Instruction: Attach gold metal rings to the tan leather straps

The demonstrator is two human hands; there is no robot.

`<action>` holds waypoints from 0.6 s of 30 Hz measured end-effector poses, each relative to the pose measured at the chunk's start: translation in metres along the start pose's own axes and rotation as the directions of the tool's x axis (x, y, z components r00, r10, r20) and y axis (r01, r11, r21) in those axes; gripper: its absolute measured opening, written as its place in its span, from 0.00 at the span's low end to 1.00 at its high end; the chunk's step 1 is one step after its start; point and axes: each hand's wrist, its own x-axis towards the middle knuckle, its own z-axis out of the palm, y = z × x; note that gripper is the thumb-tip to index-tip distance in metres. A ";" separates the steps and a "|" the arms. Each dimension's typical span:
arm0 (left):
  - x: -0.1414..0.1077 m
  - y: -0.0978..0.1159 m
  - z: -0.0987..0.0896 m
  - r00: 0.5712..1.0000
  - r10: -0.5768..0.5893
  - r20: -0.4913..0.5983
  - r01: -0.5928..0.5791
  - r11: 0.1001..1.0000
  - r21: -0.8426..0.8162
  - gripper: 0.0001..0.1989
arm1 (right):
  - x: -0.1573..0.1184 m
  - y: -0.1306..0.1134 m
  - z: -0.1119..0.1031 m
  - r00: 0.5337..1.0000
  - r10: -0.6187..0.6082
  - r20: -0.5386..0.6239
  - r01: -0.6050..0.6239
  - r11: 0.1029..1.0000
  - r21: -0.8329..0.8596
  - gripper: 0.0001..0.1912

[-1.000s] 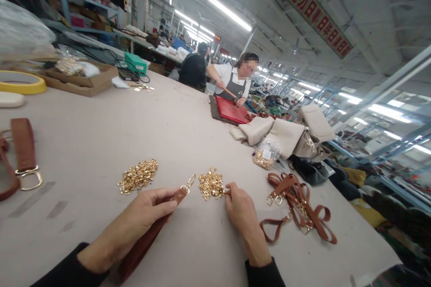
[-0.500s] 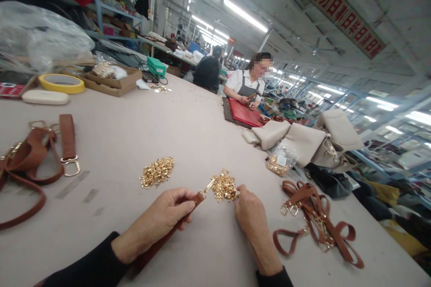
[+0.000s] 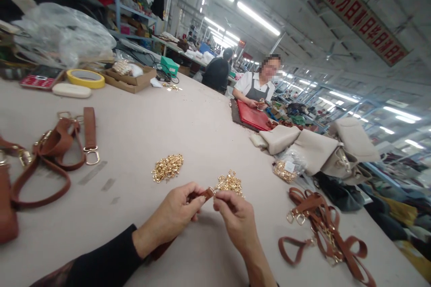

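My left hand (image 3: 173,213) is closed around a brown leather strap (image 3: 209,193) near its end, where a gold clasp is fitted. Beside the strap's end is my right hand (image 3: 237,217), thumb and fingers pinched together; what is between its fingertips is too small to make out. Just behind my right hand lies a heap of small gold fittings (image 3: 230,182), partly covered by the fingers and clasp. Another gold heap (image 3: 167,167) sits farther left on the pale table (image 3: 141,139). The rest of the held strap runs down under my left wrist.
Brown straps with gold buckles lie at left (image 3: 90,130) and right (image 3: 319,215). Yellow tape (image 3: 85,79), a cardboard box (image 3: 129,81) and plastic wrap stand back left. Beige bags (image 3: 316,150) line the right edge. A person (image 3: 257,85) works across the table beside a red piece (image 3: 254,115).
My right hand has moved left from the gold heap to the strap's end. The head view has shifted, so the surroundings appear farther right. The person across has lowered their hands.
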 end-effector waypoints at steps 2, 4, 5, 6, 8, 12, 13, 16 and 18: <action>0.001 -0.001 -0.001 0.999 0.034 -0.011 -0.034 0.999 -0.003 0.14 | 0.000 -0.009 0.013 0.999 -0.050 0.020 0.050 0.999 -0.017 0.07; 0.000 -0.001 -0.001 0.999 0.042 -0.024 -0.042 0.999 -0.005 0.14 | -0.001 -0.012 0.018 0.998 -0.069 0.008 0.069 0.997 -0.033 0.07; -0.001 0.000 -0.001 0.999 0.040 -0.030 -0.041 0.999 -0.007 0.14 | -0.001 -0.012 0.019 0.998 -0.066 -0.003 0.066 0.998 -0.026 0.07; -0.001 0.001 -0.001 0.999 0.038 -0.035 -0.039 0.999 -0.008 0.14 | -0.001 -0.011 0.020 0.998 -0.061 -0.016 0.061 0.998 -0.010 0.07; -0.003 0.001 0.000 0.998 0.040 -0.043 -0.040 0.999 -0.004 0.14 | -0.002 -0.009 0.020 0.997 -0.067 -0.045 0.068 0.998 0.015 0.07; -0.005 0.000 0.001 0.996 0.072 -0.050 -0.071 0.997 0.024 0.11 | -0.003 -0.010 0.025 0.988 -0.142 -0.056 0.141 0.990 -0.021 0.06; -0.005 0.000 0.001 0.995 0.079 -0.052 -0.078 0.996 0.031 0.10 | -0.003 -0.011 0.026 0.986 -0.154 -0.057 0.153 0.988 -0.032 0.06; -0.005 0.001 0.002 0.994 0.095 -0.054 -0.093 0.995 0.047 0.10 | -0.003 -0.009 0.029 0.982 -0.175 -0.076 0.172 0.984 -0.041 0.06; -0.005 0.002 0.002 0.995 0.094 -0.047 -0.092 0.995 0.043 0.10 | -0.003 -0.006 0.030 0.978 -0.189 -0.091 0.186 0.982 -0.043 0.06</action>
